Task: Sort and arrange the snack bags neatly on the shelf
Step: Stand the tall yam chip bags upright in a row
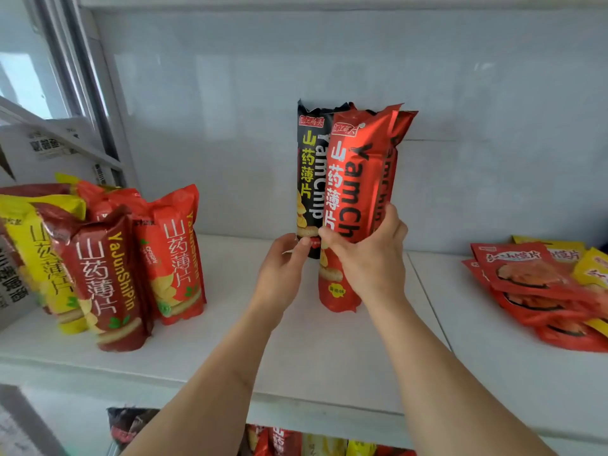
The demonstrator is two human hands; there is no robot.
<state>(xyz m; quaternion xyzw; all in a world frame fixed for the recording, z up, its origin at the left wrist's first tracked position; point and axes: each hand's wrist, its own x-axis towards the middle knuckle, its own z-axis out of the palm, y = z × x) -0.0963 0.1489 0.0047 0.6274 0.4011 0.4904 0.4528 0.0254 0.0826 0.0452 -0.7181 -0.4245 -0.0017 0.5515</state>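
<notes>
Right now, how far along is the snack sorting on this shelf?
About midway, I'd judge. Done: a cluster of bags stands upright at the left. In hand: the right hand grips a red bag, and the left hand pinches the black bag beside it. Left: the flat packets piled loosely at the right.

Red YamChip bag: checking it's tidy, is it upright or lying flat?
Upright: the red YamChip bag stands on its base on the shelf, right hand gripping it.

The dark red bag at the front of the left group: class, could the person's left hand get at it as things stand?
Probably yes: bare shelf lies between the left hand and the dark red bag, though its fingers now touch the black bag.
</notes>
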